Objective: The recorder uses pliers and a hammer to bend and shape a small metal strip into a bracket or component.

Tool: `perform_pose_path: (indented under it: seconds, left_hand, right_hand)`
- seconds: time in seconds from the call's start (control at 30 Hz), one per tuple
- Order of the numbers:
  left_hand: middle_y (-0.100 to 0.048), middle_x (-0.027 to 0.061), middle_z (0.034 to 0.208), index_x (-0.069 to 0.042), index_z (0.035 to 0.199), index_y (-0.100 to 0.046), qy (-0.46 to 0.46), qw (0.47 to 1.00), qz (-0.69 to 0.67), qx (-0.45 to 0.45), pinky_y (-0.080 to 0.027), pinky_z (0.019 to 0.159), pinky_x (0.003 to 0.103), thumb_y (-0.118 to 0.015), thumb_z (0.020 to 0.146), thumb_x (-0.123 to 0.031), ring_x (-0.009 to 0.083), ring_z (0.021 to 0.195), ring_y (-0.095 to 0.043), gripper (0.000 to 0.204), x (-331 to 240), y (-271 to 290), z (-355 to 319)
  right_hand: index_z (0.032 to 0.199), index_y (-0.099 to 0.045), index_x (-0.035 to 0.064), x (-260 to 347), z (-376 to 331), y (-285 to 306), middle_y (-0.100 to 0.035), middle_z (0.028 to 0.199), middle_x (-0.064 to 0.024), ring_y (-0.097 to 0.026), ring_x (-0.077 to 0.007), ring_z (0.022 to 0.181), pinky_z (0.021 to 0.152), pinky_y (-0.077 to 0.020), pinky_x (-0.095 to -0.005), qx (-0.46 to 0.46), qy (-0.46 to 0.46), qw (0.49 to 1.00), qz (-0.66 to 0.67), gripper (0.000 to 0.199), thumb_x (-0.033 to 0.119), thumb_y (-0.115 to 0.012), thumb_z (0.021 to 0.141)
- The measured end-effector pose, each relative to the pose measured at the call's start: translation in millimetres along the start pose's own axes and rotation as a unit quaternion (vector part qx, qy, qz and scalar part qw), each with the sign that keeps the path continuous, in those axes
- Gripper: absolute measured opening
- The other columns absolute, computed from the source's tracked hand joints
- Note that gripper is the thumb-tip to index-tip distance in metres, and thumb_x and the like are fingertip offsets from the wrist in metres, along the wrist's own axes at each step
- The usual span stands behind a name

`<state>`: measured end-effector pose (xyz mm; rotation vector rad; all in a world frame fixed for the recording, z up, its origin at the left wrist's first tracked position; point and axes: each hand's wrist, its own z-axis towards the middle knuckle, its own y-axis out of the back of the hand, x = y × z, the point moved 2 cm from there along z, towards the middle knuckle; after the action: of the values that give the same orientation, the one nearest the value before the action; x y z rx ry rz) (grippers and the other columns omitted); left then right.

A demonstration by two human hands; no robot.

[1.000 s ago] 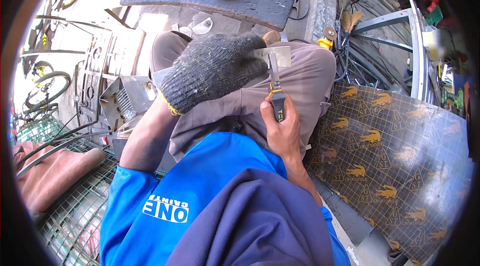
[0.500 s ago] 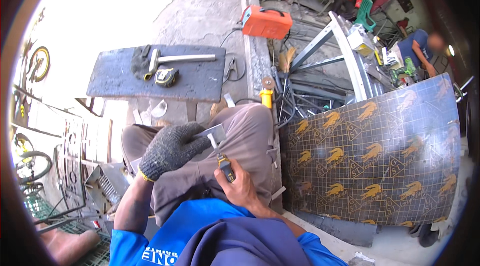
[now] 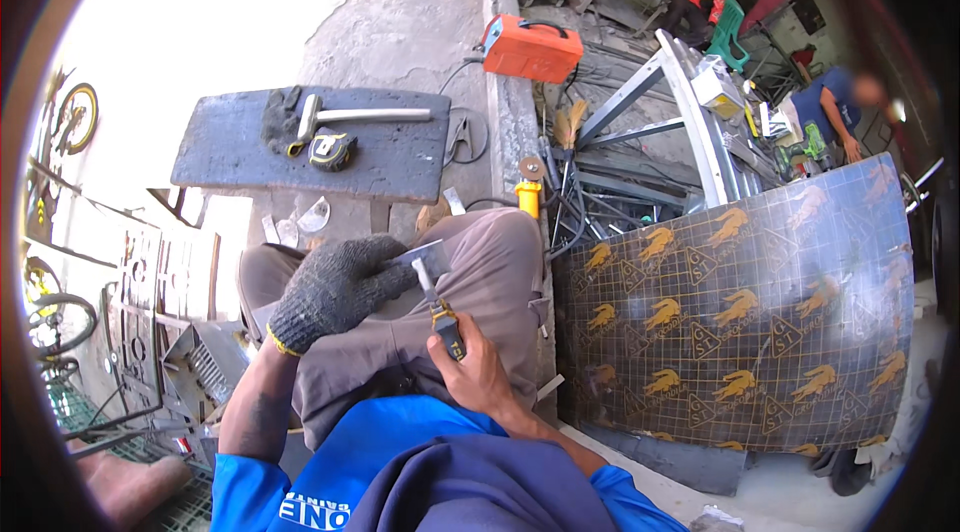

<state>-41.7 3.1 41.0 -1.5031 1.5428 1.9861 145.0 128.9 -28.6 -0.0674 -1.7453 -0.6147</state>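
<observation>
My left hand (image 3: 338, 294), in a dark grey knit glove, is closed on a small flat metal plate (image 3: 433, 256). The plate's bare corner sticks out past the fingertips, over my lap. Bare-skinned, my right hand (image 3: 478, 374) grips a hand tool (image 3: 446, 327) with a black-and-yellow handle and a pale metal end. That end reaches up to the plate's near edge; whether it touches is unclear, and so is the tool's exact kind. Ahead of my knees, a hammer (image 3: 370, 115), a tape measure (image 3: 331, 151) and another dark glove (image 3: 283, 120) lie on a dark board (image 3: 230, 157).
An orange welding machine (image 3: 530, 49) stands ahead. By my right knee is a yellow-bodied grinder (image 3: 528, 194). A large printed plywood sheet (image 3: 740, 322) leans at the right, beside a metal frame (image 3: 690, 112). Two other people are farther off at right. Metal scraps (image 3: 205, 362) lie left.
Both hands keep their holds and have barely shifted. The tool's pale end has moved slightly against the plate's edge, and the whole view has tilted a little.
</observation>
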Motion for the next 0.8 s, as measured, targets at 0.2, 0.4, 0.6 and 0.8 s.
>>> perform_pose_path:
  seconds: [0.2,0.4,0.6,0.8]
  left_hand:
    - [-0.071,0.0141,0.084,-0.006,0.113,-0.07,-0.009,1.0,-0.02,0.006,-0.054,0.071,0.036,-0.066,0.097,-0.026,0.0242,0.075,-0.07,0.026,-5.5,3.2,0.4]
    - [-0.073,0.0198,0.1,-0.007,0.115,-0.071,0.009,1.0,0.005,-0.006,-0.055,0.083,0.047,-0.066,0.094,-0.039,0.0392,0.093,-0.07,0.039,1.4,2.7,-1.3]
    - [-0.072,0.0204,0.098,-0.007,0.114,-0.071,-0.003,1.0,0.002,-0.011,-0.054,0.082,0.048,-0.065,0.095,-0.039,0.0406,0.093,-0.069,0.038,5.0,-1.0,-2.3]
    - [-0.075,0.0174,0.095,-0.004,0.115,-0.07,-0.029,0.999,0.019,-0.015,-0.056,0.075,0.039,-0.07,0.096,-0.03,0.0294,0.085,-0.074,0.032,6.1,-1.6,-4.4]
  right_hand:
    - [0.112,-0.055,0.0004,9.1,-1.9,6.3,-0.064,0.088,-0.0253,-0.063,-0.049,0.084,0.074,-0.0485,-0.049,0.017,0.003,1.0,-0.018,0.026,0.02,-0.063,0.096]
    - [0.116,-0.055,0.0009,7.3,-2.2,5.4,-0.066,0.09,-0.0205,-0.066,-0.0369,0.081,0.075,-0.0491,-0.0455,0.044,-0.062,0.997,-0.005,0.028,0.02,-0.063,0.097]
    - [0.114,-0.056,0.001,3.7,-3.8,3.2,-0.066,0.089,-0.016,-0.065,-0.0302,0.079,0.075,-0.05,-0.0417,0.03,-0.031,0.999,0.024,0.026,0.018,-0.064,0.096]
    - [0.109,-0.057,0.0002,5.5,-4.5,6.0,-0.061,0.082,-0.0117,-0.059,-0.0199,0.072,0.07,-0.0483,-0.0364,0.049,-0.028,0.998,0.04,0.02,0.012,-0.062,0.093]
